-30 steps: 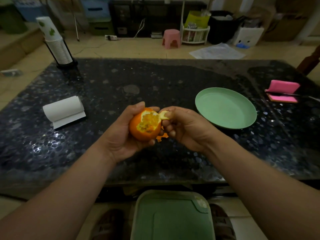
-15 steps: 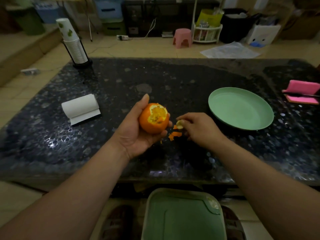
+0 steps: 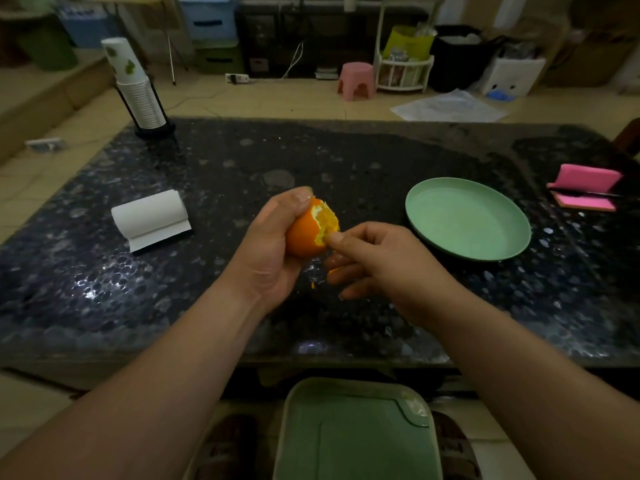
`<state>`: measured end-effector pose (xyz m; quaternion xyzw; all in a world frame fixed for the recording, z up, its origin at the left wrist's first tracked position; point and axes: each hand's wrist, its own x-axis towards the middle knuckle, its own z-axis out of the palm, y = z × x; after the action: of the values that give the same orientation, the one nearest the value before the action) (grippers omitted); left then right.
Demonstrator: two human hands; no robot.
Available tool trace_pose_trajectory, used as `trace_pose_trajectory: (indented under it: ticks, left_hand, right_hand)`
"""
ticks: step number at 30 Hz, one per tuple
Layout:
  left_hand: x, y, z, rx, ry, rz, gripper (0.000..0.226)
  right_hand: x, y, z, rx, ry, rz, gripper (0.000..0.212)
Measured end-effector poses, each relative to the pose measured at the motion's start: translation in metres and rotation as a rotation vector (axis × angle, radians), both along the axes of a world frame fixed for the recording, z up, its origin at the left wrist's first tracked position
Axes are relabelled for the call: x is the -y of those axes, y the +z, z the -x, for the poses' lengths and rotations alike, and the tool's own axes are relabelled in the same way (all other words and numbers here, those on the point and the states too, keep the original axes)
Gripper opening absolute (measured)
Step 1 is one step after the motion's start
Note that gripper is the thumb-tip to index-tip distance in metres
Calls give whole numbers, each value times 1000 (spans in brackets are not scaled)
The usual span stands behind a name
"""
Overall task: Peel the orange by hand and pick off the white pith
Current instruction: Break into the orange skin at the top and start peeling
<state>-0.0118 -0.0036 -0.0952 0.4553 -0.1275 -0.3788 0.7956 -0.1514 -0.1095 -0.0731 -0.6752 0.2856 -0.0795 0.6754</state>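
Right hand [image 3: 381,268] is returning to the round, partly peeled orange [image 3: 303,237], pinching its torn rind; left hand [image 3: 273,247] is gripping it above the middle of the dark speckled table [image 3: 346,157]. Hard tugging is risking burst segments.

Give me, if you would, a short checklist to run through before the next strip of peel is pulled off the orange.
1. Orange gripped by the left hand: ok.
2. Torn peel edge to start from: ok, flesh shows at the top.
3. Right hand pinching that edge: cannot tell; its thumb touches it, the fingertips are hidden.
4. Green plate close by: ok, right of the hands.
5. Table free of peel scraps: not ok, bits lie under the hands.
6. Peeling finished: not ok, most peel is on.
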Motion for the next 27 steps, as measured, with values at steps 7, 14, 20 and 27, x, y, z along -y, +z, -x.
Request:
trace_pose_trajectory:
  ticks: [7,14,20,27]
  left_hand:
    - [-1,-1,7,294,53,-125,48]
    - [1,-2,13,421,52,-144,55]
    - [1,-2,8,333,48,-128,55]
    - [-2,3,6,339,44,-125,56]
  right_hand:
    - [0,1,-3,-30,1,135,16]
    - [2,-5,-5,-33,-21,246,10]
    - [6,-4,-4,-29,21,333,13]
    - [9,-1,-4,-46,82,645,17]
